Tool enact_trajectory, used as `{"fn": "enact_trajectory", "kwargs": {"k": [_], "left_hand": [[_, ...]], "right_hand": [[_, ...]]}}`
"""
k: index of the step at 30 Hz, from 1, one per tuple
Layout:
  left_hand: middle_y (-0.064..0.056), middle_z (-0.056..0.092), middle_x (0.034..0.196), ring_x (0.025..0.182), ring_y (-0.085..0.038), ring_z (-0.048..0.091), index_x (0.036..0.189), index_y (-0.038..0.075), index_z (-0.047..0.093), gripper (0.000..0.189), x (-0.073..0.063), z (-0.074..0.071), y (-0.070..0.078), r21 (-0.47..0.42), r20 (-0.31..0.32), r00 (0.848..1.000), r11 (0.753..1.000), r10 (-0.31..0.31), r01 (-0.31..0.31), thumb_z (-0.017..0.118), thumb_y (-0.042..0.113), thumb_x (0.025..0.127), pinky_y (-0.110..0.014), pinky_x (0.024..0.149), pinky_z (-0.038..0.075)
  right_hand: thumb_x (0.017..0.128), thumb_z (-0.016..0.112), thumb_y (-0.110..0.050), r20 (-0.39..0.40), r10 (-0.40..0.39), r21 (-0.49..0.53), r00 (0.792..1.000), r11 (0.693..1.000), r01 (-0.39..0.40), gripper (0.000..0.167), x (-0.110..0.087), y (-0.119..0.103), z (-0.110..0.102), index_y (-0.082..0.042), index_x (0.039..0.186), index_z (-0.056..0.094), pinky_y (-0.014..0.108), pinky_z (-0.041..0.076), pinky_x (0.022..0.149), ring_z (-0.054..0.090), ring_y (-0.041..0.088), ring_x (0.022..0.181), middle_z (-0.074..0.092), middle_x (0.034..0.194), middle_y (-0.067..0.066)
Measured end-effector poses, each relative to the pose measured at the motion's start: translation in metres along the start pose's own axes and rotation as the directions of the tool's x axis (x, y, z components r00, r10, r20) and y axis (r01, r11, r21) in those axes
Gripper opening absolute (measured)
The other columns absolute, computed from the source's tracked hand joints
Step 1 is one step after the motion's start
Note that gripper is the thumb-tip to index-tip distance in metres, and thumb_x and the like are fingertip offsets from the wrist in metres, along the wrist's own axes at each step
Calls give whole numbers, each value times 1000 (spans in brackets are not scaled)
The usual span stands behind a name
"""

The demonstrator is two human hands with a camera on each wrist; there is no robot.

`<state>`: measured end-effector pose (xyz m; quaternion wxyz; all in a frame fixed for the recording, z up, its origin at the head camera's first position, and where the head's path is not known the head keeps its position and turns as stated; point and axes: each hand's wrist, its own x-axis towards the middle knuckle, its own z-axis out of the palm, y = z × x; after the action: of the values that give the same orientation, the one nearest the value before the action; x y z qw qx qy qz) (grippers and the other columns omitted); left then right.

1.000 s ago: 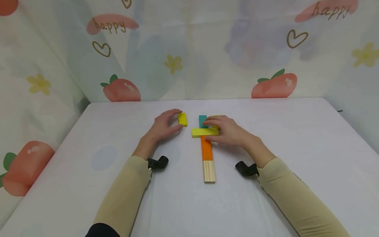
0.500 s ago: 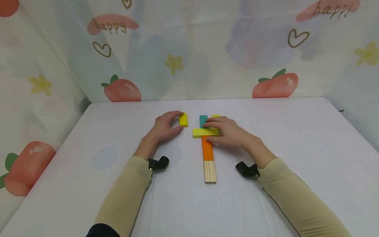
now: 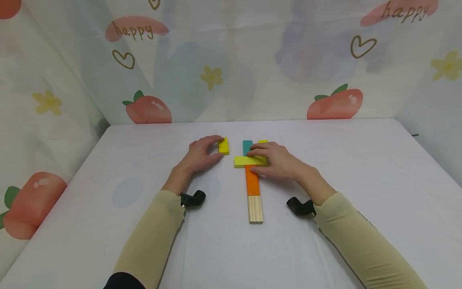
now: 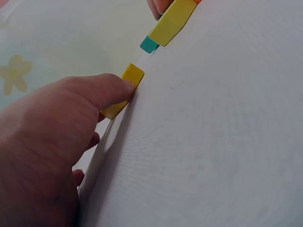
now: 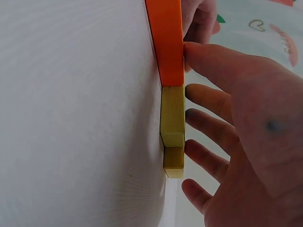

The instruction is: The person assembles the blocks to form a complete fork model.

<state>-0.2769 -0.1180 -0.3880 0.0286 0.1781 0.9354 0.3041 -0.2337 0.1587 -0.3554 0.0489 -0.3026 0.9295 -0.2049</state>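
Observation:
My left hand [image 3: 199, 154] pinches a small yellow block [image 3: 224, 146] on the table, thumb at its near end and a finger at its far end; the left wrist view shows the thumb on this yellow block [image 4: 134, 74]. My right hand [image 3: 279, 161] rests with spread, fairly straight fingers on the joined blocks. Its thumb touches the orange block [image 3: 252, 182], and other fingers lie over the crosswise yellow-green block [image 3: 243, 162] and beside the teal block [image 3: 247, 146]. Another yellow block [image 3: 263, 141] is mostly hidden behind these fingers.
A plain wooden block [image 3: 255, 210] lies end to end with the orange one, on the nearer side. The white-covered table [image 3: 223, 249] meets a patterned cloth backdrop [image 3: 238, 96] at its far edge. Black wrist cameras [image 3: 193, 198] sit at both cuffs.
My left thumb and finger have closed slightly on the small yellow block. The right fingers have shifted a little and cover more of the far yellow block. The blocks look unmoved.

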Motion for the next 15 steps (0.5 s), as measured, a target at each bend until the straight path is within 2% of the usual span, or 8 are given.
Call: {"fn": "enact_trajectory", "kwargs": {"k": [15], "left_hand": [[-3, 48, 157, 149, -24, 38, 147, 16, 56, 52, 0, 0, 5, -26, 14, 997, 996, 82, -82, 69, 28, 98, -50, 123, 21]], "right_hand": [[94, 72, -32, -3, -1, 14, 1000, 1000, 1, 48, -1, -1, -1, -9, 136, 66, 61, 34, 113, 44, 40, 138, 55, 147, 14]]}}
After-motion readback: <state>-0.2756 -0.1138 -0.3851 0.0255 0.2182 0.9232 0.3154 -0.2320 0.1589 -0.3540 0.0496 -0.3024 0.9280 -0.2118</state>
